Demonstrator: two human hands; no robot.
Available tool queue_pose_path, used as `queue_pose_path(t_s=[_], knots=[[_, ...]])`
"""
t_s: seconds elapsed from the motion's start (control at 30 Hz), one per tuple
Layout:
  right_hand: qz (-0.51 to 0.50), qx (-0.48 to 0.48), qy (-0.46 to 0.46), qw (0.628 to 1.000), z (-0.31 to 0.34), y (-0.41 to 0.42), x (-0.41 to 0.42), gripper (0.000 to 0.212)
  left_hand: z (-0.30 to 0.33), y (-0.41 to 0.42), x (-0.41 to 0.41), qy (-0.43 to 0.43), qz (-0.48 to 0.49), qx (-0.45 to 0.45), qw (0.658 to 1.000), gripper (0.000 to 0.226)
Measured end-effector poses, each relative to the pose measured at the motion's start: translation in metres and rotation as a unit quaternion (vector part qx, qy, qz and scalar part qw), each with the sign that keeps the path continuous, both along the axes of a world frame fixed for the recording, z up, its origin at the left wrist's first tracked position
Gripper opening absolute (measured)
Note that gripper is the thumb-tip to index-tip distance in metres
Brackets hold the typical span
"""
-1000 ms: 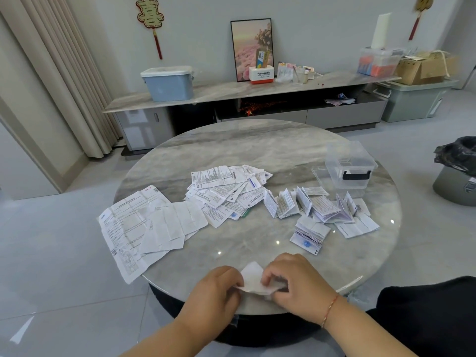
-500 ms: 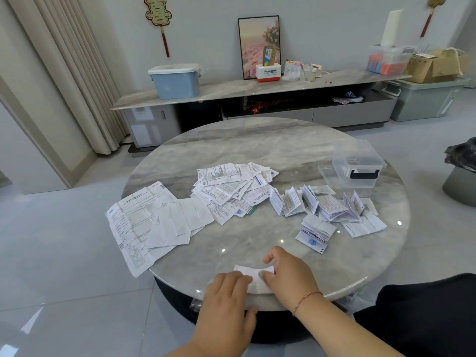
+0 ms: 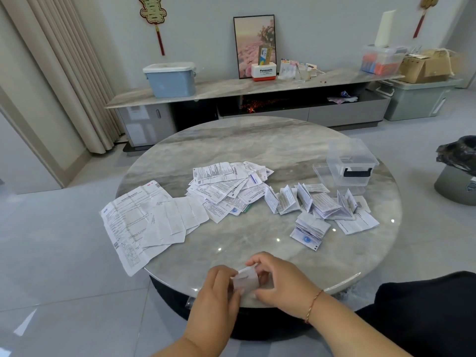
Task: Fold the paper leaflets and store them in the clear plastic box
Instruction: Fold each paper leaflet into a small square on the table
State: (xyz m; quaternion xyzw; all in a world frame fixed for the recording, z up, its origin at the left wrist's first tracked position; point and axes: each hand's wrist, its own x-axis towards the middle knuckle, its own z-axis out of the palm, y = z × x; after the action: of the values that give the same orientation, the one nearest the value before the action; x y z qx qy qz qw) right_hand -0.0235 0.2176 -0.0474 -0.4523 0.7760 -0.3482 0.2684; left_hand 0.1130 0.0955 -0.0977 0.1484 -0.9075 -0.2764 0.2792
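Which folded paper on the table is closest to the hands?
The folded leaflet with the round blue logo, lying by itself nearer the table edge. The other folded ones sit farther back, towards the clear plastic box.

Even, diffuse daylight fills the room; no lamp is in view. The polished marble tabletop [image 3: 257, 148] carries several small bright specular spots near its front and right edge, and a pale sheen crosses its far half. The glossy floor tiles [image 3: 59, 292] mirror soft light patches at lower left. Shadows are weak: thin dark margins under the loose leaflets [image 3: 226, 186], a deeper shade beneath the tabletop rim. Wide-angle distortion bends the curtain [image 3: 67, 73] and the low cabinet [image 3: 257, 104] outward toward the frame edges. Focus is sharp at centre; the left hand [image 3: 219, 292], right hand [image 3: 280, 282] and the paper [image 3: 246, 279] between their fingers show slight motion blur.
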Motion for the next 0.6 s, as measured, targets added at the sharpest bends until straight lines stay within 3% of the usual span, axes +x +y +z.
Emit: queue_pose_path(t_s=[0.13, 0.23, 0.37, 0.47, 0.53, 0.6], knots=[[-0.058, -0.009, 0.141, 0.988, -0.015, -0.015, 0.005, 0.045, -0.004, -0.006, -0.004, -0.017, 0.017, 0.005, 1.000, 0.045], [-0.056, -0.008, 0.163, 0.985, -0.018, -0.014, 0.003, 0.041, -0.010, -0.016, -0.002, -0.014, -0.010, -0.105, 0.994, 0.023], [-0.014, -0.018, 0.155, 0.988, -0.020, -0.011, 0.001, 0.034, -0.015, -0.031, 0.008, -0.042, -0.107, -0.259, 0.959, 0.048], [0.017, -0.036, 0.140, 0.989, -0.020, -0.007, 0.001, 0.022, -0.012, -0.032, 0.007, 0.033, -0.120, -0.341, 0.932, 0.020], [0.023, -0.066, 0.114, 0.991, -0.017, -0.005, 0.001, 0.013, -0.004, -0.029, 0.003, 0.068, -0.105, -0.334, 0.934, 0.007], [0.004, -0.100, 0.083, 0.992, -0.011, -0.005, 0.000, 0.016, 0.008, -0.024, -0.003, 0.050, -0.075, -0.262, 0.961, 0.012]])
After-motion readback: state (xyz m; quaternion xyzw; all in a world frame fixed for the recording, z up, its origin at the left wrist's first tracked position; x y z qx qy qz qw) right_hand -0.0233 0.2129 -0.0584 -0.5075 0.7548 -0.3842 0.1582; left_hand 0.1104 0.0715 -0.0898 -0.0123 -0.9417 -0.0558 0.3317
